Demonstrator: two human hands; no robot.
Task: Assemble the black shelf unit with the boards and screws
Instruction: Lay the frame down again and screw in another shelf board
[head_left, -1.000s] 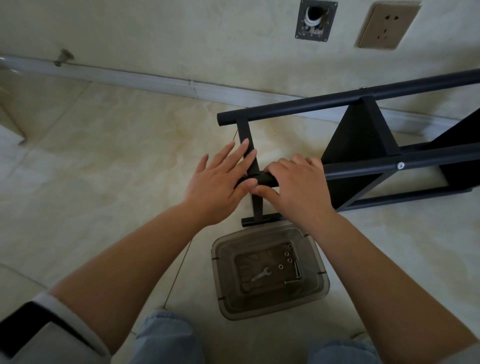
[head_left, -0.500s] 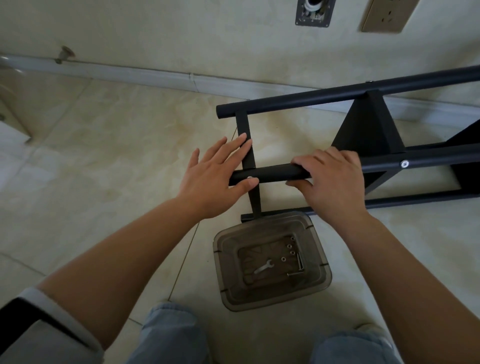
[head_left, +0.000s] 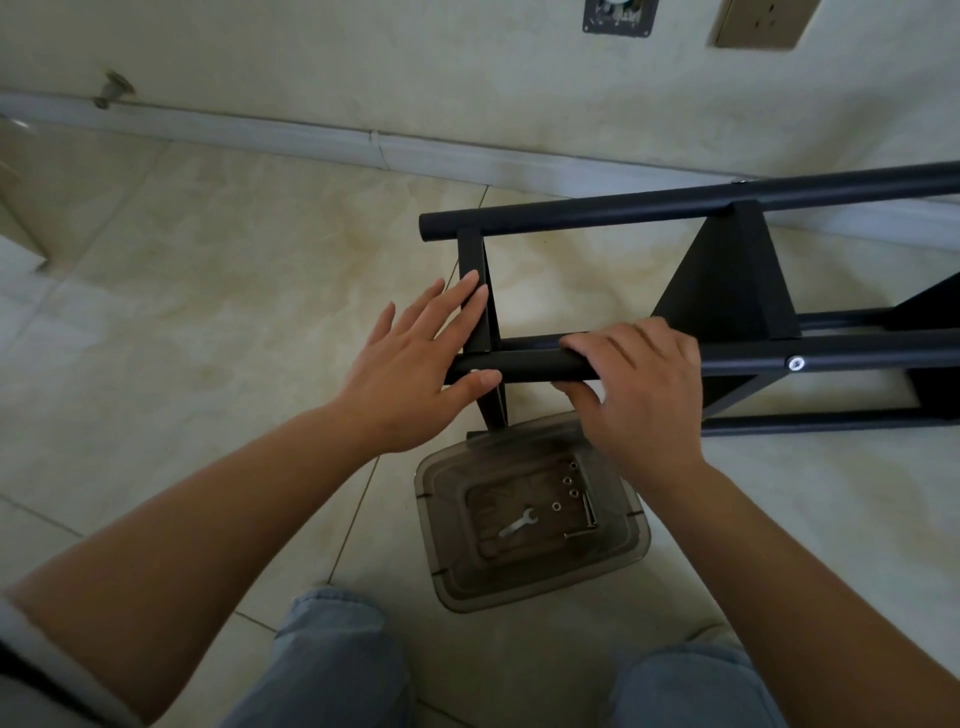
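Soft, dim daylight lies evenly over the pale floor (head_left: 208, 291), with a greenish cast and only faint shadows under the black shelf unit (head_left: 727, 280). Wide-angle bending curves the skirting (head_left: 311, 135) and stretches the forearms at the edges; the centre is sharp, the corners slightly smeared

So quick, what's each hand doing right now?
Left hand: open, straight fingers resting against the black frame.
Right hand: curled round the near tube.
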